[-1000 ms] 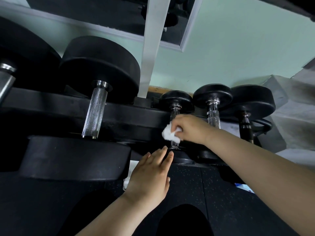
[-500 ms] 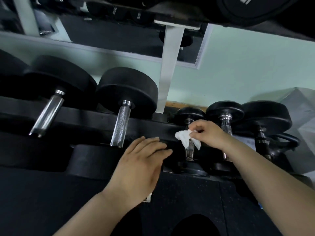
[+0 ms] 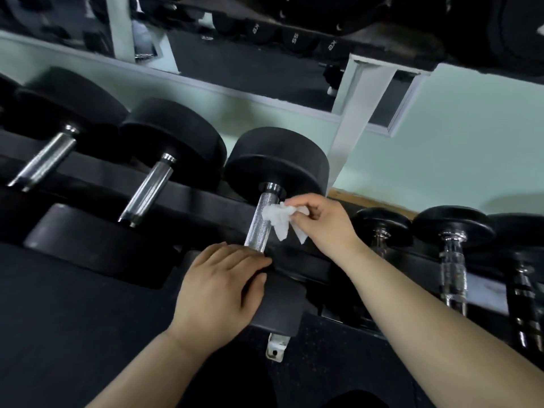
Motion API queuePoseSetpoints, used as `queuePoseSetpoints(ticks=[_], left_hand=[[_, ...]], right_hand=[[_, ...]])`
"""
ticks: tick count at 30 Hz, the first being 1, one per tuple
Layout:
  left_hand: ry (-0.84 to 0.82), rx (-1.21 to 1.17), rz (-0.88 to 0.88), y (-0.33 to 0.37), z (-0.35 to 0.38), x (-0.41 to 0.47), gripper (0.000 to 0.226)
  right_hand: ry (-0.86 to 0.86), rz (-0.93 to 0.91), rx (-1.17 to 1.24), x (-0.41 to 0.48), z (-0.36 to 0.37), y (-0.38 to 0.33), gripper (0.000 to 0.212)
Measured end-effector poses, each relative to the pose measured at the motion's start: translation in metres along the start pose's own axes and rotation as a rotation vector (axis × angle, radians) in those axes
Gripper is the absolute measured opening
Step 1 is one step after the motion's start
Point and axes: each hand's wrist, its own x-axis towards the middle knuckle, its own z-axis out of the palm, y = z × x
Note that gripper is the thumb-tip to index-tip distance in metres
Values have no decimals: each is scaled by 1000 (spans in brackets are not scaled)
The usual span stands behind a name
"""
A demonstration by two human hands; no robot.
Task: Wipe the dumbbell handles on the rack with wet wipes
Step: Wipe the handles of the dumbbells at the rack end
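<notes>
Here the wet wipe (image 3: 281, 219), pinched in right-hand fingers (image 3: 306, 208), touches the dumbbell handle (image 3: 260, 223).

We reach both bare arms forward, hands close together.
Our left hand (image 3: 219, 285) lies palm down, fingers straight and together, thumb alongside, its forearm coming up from the lower left. Our right hand (image 3: 322, 223) sits just above and to the right of it, wrist bent, thumb and fingertips pinching a crumpled wet wipe (image 3: 278, 217); its forearm stretches in from the lower right corner.
</notes>
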Motion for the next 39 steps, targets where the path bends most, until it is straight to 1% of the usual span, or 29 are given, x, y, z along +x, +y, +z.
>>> queuePoseSetpoints(ticks=[2,4,5,7,9,11,13,14,16,19,21,26,28,30,32,33,34,35,37,38,39], left_hand=[[9,-16,4,-2,1,-1,30],[18,-33,6,-3,2,-2,30],[22,-41,7,-4,2,-1,30],[26,-52,8,-5,2,-1,30],[27,-64,6,-5,2,-1,30],[29,-73,6,-6,3,-1,29],[30,-78,4,-7,3,-1,29],[27,-80,2,-7,3,-1,29],[20,-87,-1,-8,3,-1,30],[13,-103,-6,-8,3,-2,29],[15,-115,-12,-9,3,-2,29],[19,-112,-13,-9,4,-1,30],[21,-115,-15,-9,4,-2,30],[25,-117,-16,-9,4,-1,29],[28,-118,-15,-10,4,-1,29],[29,-120,-18,-10,4,-1,29],[29,-122,-21,-10,4,-1,29],[27,-123,-23,-10,3,-1,29],[29,-112,-27,-9,3,-1,29],[30,-105,-27,-9,3,0,29],[30,-101,-26,-9,3,0,29]], right_hand=[[68,-193,-177,10,16,2,23],[49,-354,-338,17,30,8,28],[33,-413,-400,20,36,13,30],[4,-449,-487,21,44,20,31],[-35,-498,-513,16,47,27,28],[-158,-589,-495,3,49,32,32],[-280,-631,-464,-4,48,31,40],[-310,-643,-477,0,45,31,37],[-279,-647,-563,17,42,30,29],[-118,-577,-641,47,39,26,29],[-80,-573,-647,44,44,26,28],[-279,-751,-547,7,45,32,26],[-266,-803,-630,20,42,33,29],[-165,-734,-675,41,44,30,31],[-1,-644,-621,53,48,29,30],[47,-612,-577,51,51,30,30],[55,-596,-528,44,55,33,28],[38,-598,-476,34,57,36,27],[-103,-581,-356,10,55,39,23],[-168,-542,-284,0,52,40,20],[-204,-454,-187,-7,48,38,17]])
